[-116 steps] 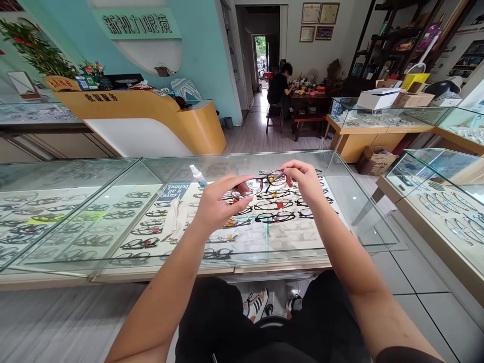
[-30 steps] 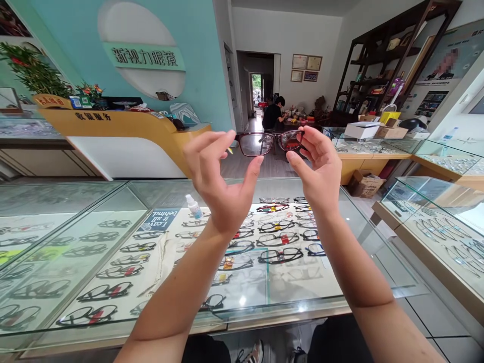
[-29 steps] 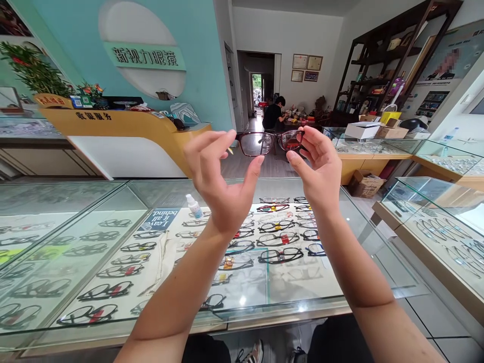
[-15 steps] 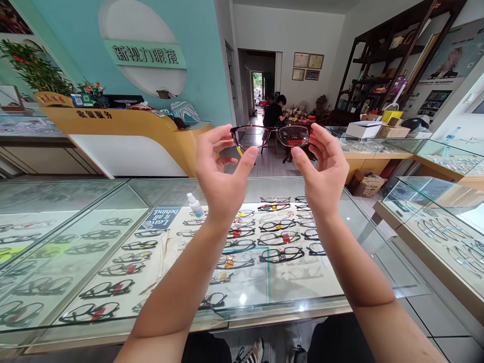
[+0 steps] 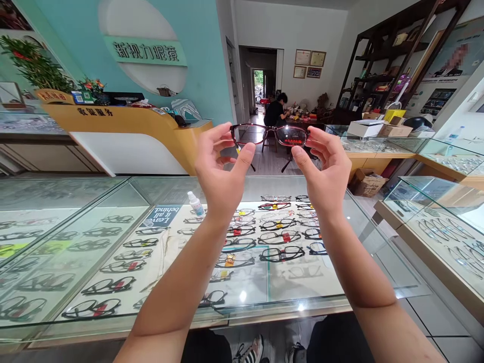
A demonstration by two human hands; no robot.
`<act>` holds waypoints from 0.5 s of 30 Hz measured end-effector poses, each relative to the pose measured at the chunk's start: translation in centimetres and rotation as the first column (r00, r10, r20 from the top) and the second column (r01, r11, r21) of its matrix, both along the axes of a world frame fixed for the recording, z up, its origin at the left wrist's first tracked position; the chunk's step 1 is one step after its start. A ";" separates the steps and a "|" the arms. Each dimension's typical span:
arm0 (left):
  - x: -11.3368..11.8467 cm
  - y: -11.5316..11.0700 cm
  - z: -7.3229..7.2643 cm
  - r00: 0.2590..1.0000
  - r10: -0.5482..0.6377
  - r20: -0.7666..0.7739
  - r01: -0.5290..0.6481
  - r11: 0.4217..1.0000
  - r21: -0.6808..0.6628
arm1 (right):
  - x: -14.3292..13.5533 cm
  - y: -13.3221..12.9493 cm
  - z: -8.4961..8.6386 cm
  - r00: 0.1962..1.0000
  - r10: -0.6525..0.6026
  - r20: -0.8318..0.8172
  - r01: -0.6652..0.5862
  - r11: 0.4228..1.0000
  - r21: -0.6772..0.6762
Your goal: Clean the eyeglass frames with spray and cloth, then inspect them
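Held up in front of me, above the far edge of the display case, is a pair of dark-framed eyeglasses [image 5: 269, 129]. Red print shows on its right lens, and its temple arms stretch away from me. My left hand [image 5: 223, 169] pinches the frame's left end between thumb and fingers. At the other end, my right hand [image 5: 325, 169] grips the frame the same way. Below my hands, rows of eyeglasses [image 5: 282, 253], many with coloured tags, lie in the glass display case [image 5: 302, 297]. A small white spray bottle [image 5: 195, 204] stands left of my left wrist.
Another glass case [image 5: 446, 201] stands close on the right. A yellow and white counter [image 5: 132, 128] is beyond on the left. At the back, a person [image 5: 275, 111] sits at a cluttered table. A cardboard box [image 5: 366, 182] rests on the floor.
The eyeglasses have tilted slightly in my hands, and both temple arms now show more plainly below the frame. My grip at both ends stays the same.
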State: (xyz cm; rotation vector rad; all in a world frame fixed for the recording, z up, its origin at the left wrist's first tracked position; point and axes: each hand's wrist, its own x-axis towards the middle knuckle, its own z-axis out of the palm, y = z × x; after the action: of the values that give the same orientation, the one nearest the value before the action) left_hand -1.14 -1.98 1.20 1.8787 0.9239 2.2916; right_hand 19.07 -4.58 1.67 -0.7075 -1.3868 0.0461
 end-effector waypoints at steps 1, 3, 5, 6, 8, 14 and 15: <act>0.0 0.0 0.0 1.000 0.003 -0.003 -0.003 1.000 0.002 | 0.0 0.0 0.0 1.000 -0.006 0.001 0.006 1.000 -0.002; 0.0 0.0 0.0 1.000 0.012 -0.009 -0.012 1.000 0.009 | 0.1 0.1 0.0 1.000 -0.012 0.008 0.012 1.000 -0.011; 0.1 0.0 -0.1 1.000 0.023 -0.014 -0.023 1.000 0.016 | 0.2 0.2 -0.1 1.000 -0.009 0.018 0.009 1.000 -0.022; 0.1 0.0 -0.1 0.999 0.029 -0.016 -0.029 0.999 0.020 | 0.2 0.2 -0.1 1.000 -0.005 0.020 0.005 1.000 -0.026; 0.0 0.0 -0.1 0.999 0.043 -0.020 -0.042 0.999 0.029 | 0.3 0.4 -0.2 1.000 0.008 0.018 -0.008 0.999 -0.035; 0.0 0.1 0.0 0.995 0.094 -0.037 -0.092 0.994 0.057 | 0.4 1.1 -0.4 0.998 0.058 -0.003 -0.059 0.996 -0.074; 0.0 0.1 0.0 0.994 0.105 -0.039 -0.103 0.993 0.064 | 0.4 1.2 -0.4 0.998 0.065 -0.007 -0.065 0.995 -0.080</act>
State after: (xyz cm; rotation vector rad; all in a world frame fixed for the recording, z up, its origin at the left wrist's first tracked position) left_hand -1.18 -1.92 1.20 1.9558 0.9896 2.3739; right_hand 19.52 -3.42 1.22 -0.7281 -1.4098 0.1552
